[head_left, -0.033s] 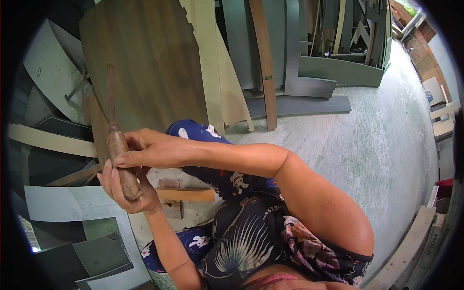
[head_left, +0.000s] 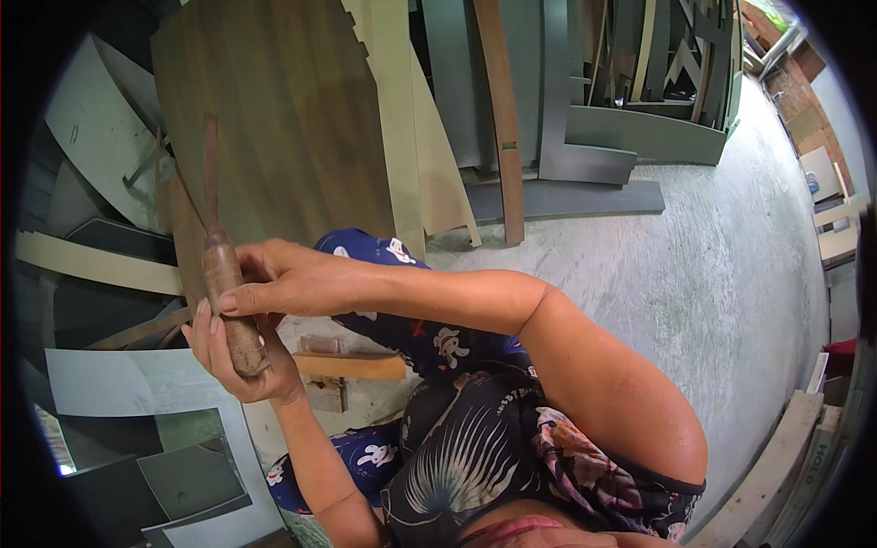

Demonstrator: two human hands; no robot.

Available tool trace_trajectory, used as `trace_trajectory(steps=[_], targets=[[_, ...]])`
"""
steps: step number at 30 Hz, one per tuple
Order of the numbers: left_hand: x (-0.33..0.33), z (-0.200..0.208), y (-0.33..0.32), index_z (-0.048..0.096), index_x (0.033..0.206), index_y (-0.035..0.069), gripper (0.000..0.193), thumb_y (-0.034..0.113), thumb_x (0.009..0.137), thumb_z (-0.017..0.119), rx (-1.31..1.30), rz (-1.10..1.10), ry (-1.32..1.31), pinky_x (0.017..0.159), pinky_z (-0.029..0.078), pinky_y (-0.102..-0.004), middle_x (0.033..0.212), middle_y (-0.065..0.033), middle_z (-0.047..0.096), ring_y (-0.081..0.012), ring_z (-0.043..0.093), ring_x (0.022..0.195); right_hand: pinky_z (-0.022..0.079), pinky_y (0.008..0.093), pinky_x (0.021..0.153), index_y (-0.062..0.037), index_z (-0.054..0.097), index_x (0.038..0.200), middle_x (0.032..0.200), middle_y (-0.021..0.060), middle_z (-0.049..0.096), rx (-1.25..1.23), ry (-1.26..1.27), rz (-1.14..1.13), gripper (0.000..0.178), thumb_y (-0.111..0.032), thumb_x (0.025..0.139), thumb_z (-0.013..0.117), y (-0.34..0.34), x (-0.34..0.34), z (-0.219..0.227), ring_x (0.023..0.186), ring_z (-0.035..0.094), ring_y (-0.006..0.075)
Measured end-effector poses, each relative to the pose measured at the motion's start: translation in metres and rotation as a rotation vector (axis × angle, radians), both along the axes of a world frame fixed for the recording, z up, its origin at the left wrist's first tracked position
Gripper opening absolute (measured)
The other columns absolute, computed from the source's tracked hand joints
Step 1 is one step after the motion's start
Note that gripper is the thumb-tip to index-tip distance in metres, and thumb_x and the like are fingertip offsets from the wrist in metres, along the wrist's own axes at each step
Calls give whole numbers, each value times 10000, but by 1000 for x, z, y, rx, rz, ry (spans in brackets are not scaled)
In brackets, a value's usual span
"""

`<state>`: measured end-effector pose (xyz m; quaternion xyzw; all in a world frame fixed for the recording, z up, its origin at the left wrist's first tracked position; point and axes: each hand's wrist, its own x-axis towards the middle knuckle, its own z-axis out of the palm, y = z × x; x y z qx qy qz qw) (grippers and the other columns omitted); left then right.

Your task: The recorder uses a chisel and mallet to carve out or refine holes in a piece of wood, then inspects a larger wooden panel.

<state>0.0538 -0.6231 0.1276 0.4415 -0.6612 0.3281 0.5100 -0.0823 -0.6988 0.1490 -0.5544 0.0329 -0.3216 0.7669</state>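
Brown-handled tool [head_left: 219, 256]: held up in front of the large wood-grain panel [head_left: 292, 128], narrow shaft [head_left: 212, 173] pointed away from the body; its handle [head_left: 222, 274] is gripped by both hands.
Left hand [head_left: 281, 376]: cupped under the handle's butt end, fingers curled along its side.
Right hand [head_left: 297, 279]: closed higher on the handle, thumb laid across it, elbow bent, forearm carried across the body.
Floor [head_left: 740, 274]: grey, pale-streaked; edged by boards and panels.
Counted: one tool, two hands, one wood-grain panel, one yellowish wooden bar [head_left: 356, 366] near the legs [head_left: 438, 342].
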Motion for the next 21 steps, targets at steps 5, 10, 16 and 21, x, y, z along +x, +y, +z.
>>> trace_trajectory(steps=[5, 10, 16, 21], targets=[[8, 2, 3, 555, 1214, 57, 508, 42, 757, 776, 184, 20, -33, 1087, 314, -550, 1191, -117, 641, -315, 619, 1093, 516, 278, 791, 49, 503, 1164, 1011, 92, 615, -8, -11, -268, 478, -252, 867, 727, -5, 0, -8, 919, 596, 124], [41, -6, 20, 556, 1251, 75, 539, 130, 759, 769, 513, 15, -119, 1103, 303, -500, 1258, -119, 612, -285, 565, 1180, 508, 302, 762, 53, 511, 1119, 936, 105, 639, -203, 155, -570, 403, -177, 850, 703, -27, -17, -36, 857, 616, 139], [105, -19, 66, 601, 1176, 80, 437, 130, 768, 747, 641, 245, -70, 1075, 339, -472, 1223, -86, 623, -271, 580, 1120, 504, 273, 728, 2, 532, 1091, 892, 67, 644, -276, 302, -716, 272, -155, 904, 653, -48, -48, -45, 809, 617, 109], [147, -24, 126, 605, 1170, 84, 373, 122, 813, 707, 819, 420, 153, 1036, 373, -456, 1196, -92, 630, -264, 622, 959, 516, 277, 717, 16, 536, 1196, 904, 71, 644, -312, 298, -762, 350, -194, 933, 631, -52, -57, -28, 826, 654, 150]])
